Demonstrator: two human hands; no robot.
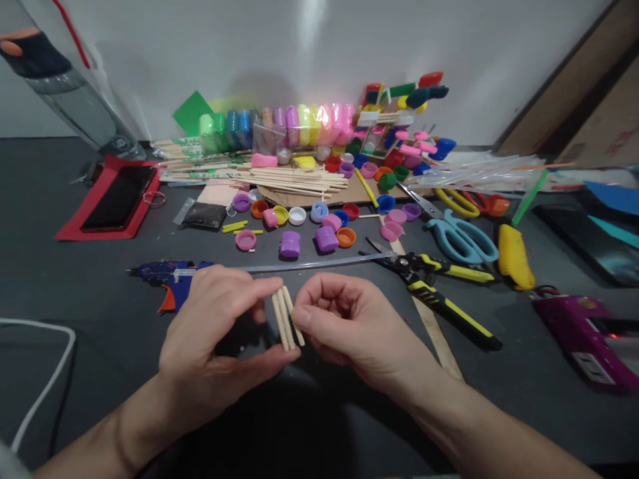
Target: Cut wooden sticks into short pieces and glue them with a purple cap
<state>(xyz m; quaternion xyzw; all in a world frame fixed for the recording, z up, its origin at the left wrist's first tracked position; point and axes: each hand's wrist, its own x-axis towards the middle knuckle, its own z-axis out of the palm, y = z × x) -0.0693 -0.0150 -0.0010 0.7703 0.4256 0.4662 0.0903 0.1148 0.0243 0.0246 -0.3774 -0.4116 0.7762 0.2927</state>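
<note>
Three short wooden sticks (285,318) stand nearly side by side between my hands, above the dark tabletop. My left hand (224,326) clasps two of them by their ends, index finger at the top and thumb at the bottom. With thumb and fingers, my right hand (344,326) pinches the third stick, which leans slightly away at its lower end. Behind my left hand lies a blue glue gun (172,274) with an orange trigger, partly hidden. A clear glue stick (309,264) stretches across the table just beyond both hands.
Yellow-black pliers (439,286) and blue-handled scissors (462,236) lie to the right. Colourful bottle caps (298,215), long wooden sticks (299,181) and clay packs (274,126) fill the back. A phone (118,198) and white cable (50,379) are left, a purple device (582,336) right.
</note>
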